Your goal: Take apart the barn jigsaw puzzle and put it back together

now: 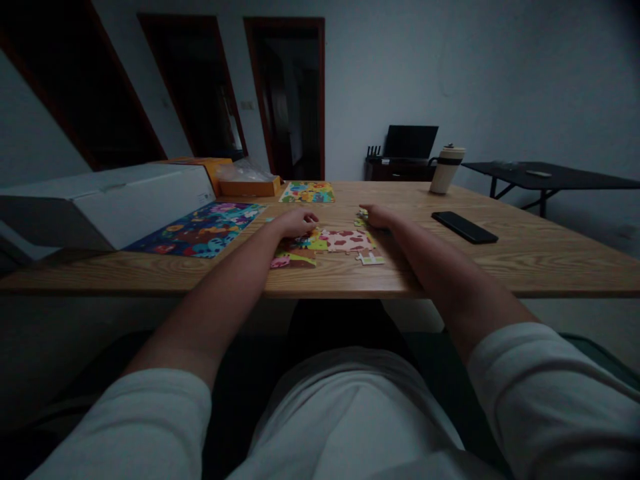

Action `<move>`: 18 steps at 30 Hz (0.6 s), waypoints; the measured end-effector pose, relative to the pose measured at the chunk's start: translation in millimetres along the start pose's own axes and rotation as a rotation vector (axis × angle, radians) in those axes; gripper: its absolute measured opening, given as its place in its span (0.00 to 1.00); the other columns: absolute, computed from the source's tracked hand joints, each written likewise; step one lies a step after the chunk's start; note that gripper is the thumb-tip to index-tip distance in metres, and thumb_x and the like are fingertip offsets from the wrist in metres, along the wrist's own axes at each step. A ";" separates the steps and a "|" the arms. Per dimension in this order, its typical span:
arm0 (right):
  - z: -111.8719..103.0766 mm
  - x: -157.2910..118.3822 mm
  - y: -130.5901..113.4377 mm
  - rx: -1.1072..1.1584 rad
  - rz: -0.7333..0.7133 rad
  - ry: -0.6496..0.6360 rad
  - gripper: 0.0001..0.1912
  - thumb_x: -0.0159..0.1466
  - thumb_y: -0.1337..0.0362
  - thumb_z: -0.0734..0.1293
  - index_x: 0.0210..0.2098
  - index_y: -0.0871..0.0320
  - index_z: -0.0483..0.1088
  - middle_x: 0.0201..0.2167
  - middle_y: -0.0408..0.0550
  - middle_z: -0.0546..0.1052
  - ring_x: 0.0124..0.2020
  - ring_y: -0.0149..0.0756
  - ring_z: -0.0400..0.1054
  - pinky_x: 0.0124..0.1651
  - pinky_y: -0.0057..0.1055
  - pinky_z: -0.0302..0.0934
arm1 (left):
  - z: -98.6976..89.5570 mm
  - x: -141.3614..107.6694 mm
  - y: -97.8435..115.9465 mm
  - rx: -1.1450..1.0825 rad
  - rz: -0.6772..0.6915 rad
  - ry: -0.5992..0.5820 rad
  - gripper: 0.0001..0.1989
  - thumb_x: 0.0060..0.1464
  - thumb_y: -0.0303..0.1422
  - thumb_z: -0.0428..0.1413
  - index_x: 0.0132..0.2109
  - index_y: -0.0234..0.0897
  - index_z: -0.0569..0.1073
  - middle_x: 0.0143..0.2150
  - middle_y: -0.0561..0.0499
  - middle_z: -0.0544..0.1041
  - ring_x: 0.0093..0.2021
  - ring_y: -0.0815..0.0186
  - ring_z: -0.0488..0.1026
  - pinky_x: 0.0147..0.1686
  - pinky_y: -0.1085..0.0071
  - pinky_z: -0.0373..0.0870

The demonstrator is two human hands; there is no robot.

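Joined puzzle pieces [345,241] with a pink and brown spotted pattern lie on the wooden table near its front edge. My left hand [296,223] rests at their upper left, fingers bent and apart, with no piece visible in them. Beyond their upper right, my right hand [379,216] touches a small puzzle piece [361,221] with its fingertips; whether it grips the piece is too small to tell. A loose pale piece [370,258] lies just below the spotted section. Green and pink pieces [294,259] are at the lower left.
A dark blue picture sheet [200,229] lies left, beside a white box [145,200]. Behind are an orange box [249,187] with clear plastic and a yellow picture [307,192]. A black phone [464,227] and a lidded cup [447,170] stand right on the table [550,257].
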State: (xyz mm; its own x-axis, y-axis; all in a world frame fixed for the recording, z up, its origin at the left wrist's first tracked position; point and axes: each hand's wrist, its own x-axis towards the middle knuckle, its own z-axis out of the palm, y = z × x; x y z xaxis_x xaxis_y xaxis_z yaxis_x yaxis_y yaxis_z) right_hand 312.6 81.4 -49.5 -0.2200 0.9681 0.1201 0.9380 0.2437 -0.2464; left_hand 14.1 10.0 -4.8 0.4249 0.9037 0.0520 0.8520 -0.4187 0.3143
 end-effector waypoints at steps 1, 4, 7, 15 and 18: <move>2.1 -0.5 -1.0 -0.011 0.018 0.005 0.32 0.62 0.58 0.67 0.64 0.57 0.64 0.57 0.61 0.73 0.54 0.54 0.69 0.55 0.43 0.61 | 1.8 1.2 -1.2 -0.003 0.005 -0.010 0.19 0.59 0.34 0.52 0.55 0.34 0.74 0.48 0.46 0.80 0.42 0.66 0.77 0.39 0.76 0.70; -0.2 -13.8 1.9 -0.079 0.051 0.083 0.22 0.63 0.60 0.66 0.56 0.55 0.73 0.52 0.58 0.77 0.51 0.51 0.71 0.52 0.40 0.62 | 5.0 4.2 -4.4 0.005 0.033 -0.004 0.18 0.58 0.35 0.53 0.53 0.37 0.74 0.48 0.47 0.80 0.43 0.65 0.77 0.40 0.76 0.70; -9.1 -29.8 -5.7 -0.111 -0.021 0.204 0.16 0.66 0.62 0.62 0.50 0.57 0.76 0.48 0.60 0.79 0.47 0.50 0.72 0.49 0.39 0.62 | 5.6 6.3 -6.0 -0.014 0.039 0.012 0.19 0.57 0.34 0.54 0.55 0.37 0.73 0.49 0.47 0.79 0.44 0.65 0.76 0.40 0.75 0.70; 6.8 -37.9 -109.3 -0.087 -0.312 0.126 0.15 0.66 0.57 0.63 0.46 0.53 0.78 0.41 0.53 0.81 0.40 0.44 0.74 0.42 0.34 0.61 | 3.5 6.6 -7.4 -0.044 0.056 0.127 0.26 0.56 0.31 0.52 0.62 0.33 0.69 0.53 0.43 0.78 0.44 0.65 0.76 0.41 0.75 0.70; 10.3 -45.5 -117.0 0.018 -0.365 0.013 0.17 0.65 0.55 0.64 0.48 0.52 0.78 0.40 0.51 0.81 0.38 0.42 0.73 0.40 0.31 0.61 | 1.0 3.6 -6.2 0.022 0.051 0.039 0.24 0.54 0.29 0.52 0.58 0.35 0.74 0.48 0.46 0.80 0.42 0.64 0.77 0.41 0.75 0.69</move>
State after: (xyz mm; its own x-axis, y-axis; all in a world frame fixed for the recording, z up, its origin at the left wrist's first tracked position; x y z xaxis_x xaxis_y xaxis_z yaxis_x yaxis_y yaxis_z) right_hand 210.1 9.4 -36.0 -0.5359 0.8163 0.2156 0.7935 0.5742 -0.2017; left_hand 10.7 15.8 -7.6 0.4556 0.8840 0.1047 0.8363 -0.4654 0.2898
